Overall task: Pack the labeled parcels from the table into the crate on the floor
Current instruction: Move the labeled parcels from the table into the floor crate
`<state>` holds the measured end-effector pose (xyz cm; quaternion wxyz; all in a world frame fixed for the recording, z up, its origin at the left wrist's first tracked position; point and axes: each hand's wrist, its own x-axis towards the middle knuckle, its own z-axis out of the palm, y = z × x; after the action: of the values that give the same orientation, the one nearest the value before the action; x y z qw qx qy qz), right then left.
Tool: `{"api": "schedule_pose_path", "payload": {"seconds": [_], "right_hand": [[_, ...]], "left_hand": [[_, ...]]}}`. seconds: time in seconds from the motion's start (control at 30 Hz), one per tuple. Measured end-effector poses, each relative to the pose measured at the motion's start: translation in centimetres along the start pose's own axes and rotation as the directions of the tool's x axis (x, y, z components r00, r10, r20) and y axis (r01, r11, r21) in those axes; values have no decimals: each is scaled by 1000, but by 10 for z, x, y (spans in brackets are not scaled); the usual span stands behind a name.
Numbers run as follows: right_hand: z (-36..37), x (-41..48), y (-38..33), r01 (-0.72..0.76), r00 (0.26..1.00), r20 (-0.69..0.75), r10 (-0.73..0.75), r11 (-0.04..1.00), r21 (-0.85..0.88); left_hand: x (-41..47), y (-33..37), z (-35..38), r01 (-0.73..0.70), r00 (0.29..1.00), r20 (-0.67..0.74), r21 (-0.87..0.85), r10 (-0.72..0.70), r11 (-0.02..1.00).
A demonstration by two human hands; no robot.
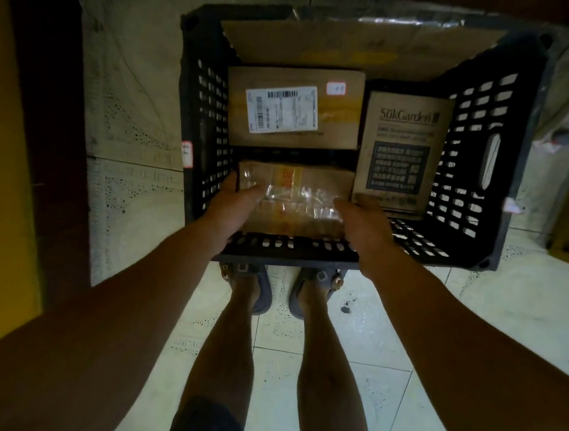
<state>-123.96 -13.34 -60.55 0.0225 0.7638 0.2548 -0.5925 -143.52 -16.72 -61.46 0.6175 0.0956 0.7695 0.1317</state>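
Your left hand and right hand grip the taped parcel by its sides, inside the black crate, right in front of the labeled box.

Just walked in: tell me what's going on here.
A person stands over the black crate on the floor, left hand and right hand gripping a taped parcel at its near left corner. Two more parcels already lie inside: a labelled box beyond it and a SukGarden box to the right.
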Motion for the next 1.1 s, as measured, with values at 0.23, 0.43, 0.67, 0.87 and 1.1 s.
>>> {"api": "schedule_pose_path", "payload": {"seconds": [0.23,0.43,0.67,0.87,1.1], "right_hand": [[-18,-30,-10,48,998,38,-46,998,-38],[-47,-84,-23,82,995,64,-82,997,5],[-100,-204,-39,198,980,-10,-198,975,101],[-142,-338,-43,280,958,-119,-261,942,186],[-202,-451,-33,363,914,-299,-273,880,306]], "left_hand": [[-37,2,5,-15,999,-38,44,16,999],[-102,28,6,-54,998,7,-82,55,995],[-221,80,-6,-191,974,105,-103,201,976],[-344,124,-20,-304,926,186,-143,327,942],[-462,163,20,-432,839,333,-71,430,899]]}}
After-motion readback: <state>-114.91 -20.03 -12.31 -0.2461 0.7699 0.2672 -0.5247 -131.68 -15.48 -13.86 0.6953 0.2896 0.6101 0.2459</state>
